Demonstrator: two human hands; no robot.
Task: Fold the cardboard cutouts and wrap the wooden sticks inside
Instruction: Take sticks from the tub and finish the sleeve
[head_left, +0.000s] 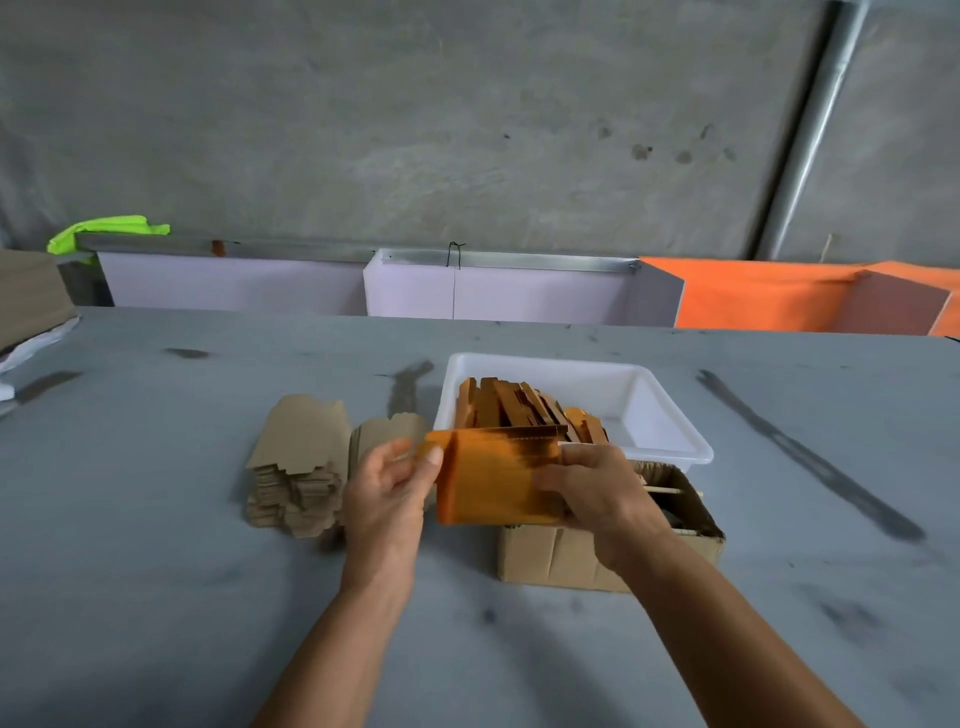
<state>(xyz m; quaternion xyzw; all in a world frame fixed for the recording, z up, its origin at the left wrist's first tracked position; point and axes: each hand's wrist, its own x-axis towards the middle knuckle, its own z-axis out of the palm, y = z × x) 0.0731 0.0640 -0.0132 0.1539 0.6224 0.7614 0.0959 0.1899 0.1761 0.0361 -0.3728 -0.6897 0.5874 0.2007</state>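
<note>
1. The step in hand looks like folding: an orange cardboard cutout (493, 483) is held up at the centre of the frame, above the near edge of the white tray (670, 415)
2. The right hand (597, 493) grips the cutout's right end, fingers curled over its face; the left hand (387, 493) is loosely open at the left end, thumb tip touching the top left corner, fingers relaxed and holding nothing else
3. Whether a stick is already inside the fold cannot be told
4. The wooden sticks (670, 490) show as thin pale rods in the open brown cardboard box (571, 558), lower right of centre, just under the right wrist
5. Next, I judge, the left hand must pinch its end and crease the flap over while the right steadies the piece
6. More orange pieces (514, 408) lie piled in the tray; a stack of brown cutouts (298, 457) sits left of centre
7. The grey table (156, 519) is smudged with dark streaks; behind it stand lilac panels (234, 286), orange boards (753, 296) at upper right and a bare concrete wall (415, 130)
</note>
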